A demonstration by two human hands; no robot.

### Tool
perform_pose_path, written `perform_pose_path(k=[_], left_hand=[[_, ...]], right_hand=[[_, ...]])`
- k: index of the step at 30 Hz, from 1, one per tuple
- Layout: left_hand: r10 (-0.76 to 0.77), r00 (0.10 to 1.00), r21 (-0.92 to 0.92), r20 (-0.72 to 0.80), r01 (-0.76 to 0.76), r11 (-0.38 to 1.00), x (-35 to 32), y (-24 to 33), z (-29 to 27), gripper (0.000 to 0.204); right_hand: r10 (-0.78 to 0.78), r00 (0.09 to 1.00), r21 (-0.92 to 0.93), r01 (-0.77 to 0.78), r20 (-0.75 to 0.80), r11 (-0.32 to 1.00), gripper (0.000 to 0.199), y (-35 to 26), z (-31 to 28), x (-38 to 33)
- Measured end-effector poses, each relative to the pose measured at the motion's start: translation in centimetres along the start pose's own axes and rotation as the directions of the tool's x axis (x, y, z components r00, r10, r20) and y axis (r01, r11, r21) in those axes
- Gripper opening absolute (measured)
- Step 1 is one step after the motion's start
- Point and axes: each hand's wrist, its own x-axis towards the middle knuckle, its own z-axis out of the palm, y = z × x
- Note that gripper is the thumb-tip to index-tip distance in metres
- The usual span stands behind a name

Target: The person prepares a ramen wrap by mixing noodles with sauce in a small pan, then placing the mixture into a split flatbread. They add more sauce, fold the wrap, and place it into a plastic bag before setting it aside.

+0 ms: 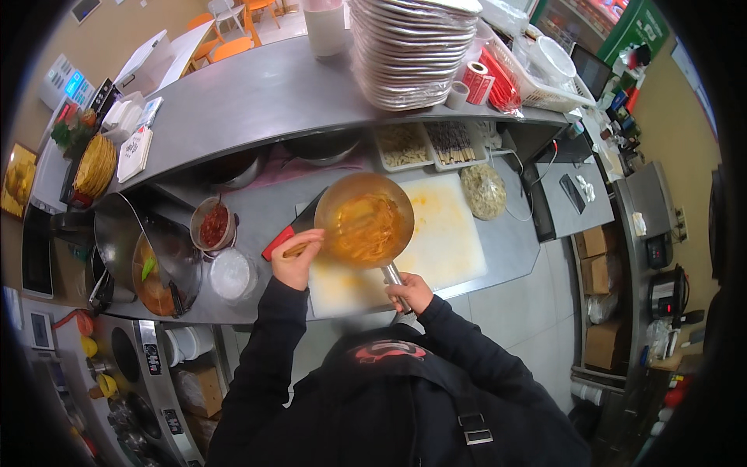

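A round metal pan (pixel 364 220) full of orange noodles hovers over a stained white cutting board (pixel 443 233). My right hand (pixel 410 293) grips the pan's metal handle (pixel 393 276) near the board's front edge. My left hand (pixel 296 258) holds a pair of chopsticks (pixel 296 250) whose tips reach into the noodles at the pan's left side. A knife with a red handle (pixel 278 243) lies on the counter just behind my left hand.
Left of the board stand a bowl of red chili paste (pixel 213 225), a lidded clear tub (pixel 232 275) and a large pot of broth (pixel 152 272). Trays of skewers (pixel 453 142), a bag of sprouts (pixel 484 191) and stacked plates (pixel 412 54) sit behind.
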Motion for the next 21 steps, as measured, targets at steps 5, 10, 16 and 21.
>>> perform_pose_path(k=[5,10,16,21], left_hand=[[-0.046,0.997,0.045,0.069,0.043,0.998,0.2,1.1,-1.0,0.012],[0.022,0.999,-0.028,-0.049,-0.023,0.999,0.4,0.3,-0.1,0.012],[0.009,0.998,0.132,-0.054,-0.002,0.991,0.6,0.0,-0.8,0.012],[-0.022,0.994,0.023,0.105,0.020,1.000,0.2,-0.4,0.3,0.013]], right_hand=[[-0.086,0.979,-0.082,0.071,-0.184,0.994,0.019,0.4,0.8,0.5],[-0.049,0.998,-0.036,0.047,-0.039,0.998,0.019,0.4,0.0,0.4],[0.008,0.987,-0.086,-0.022,-0.158,0.996,0.017,1.0,0.2,0.2],[0.003,1.000,0.054,-0.003,0.002,0.999,0.017,0.7,-0.4,-0.2]])
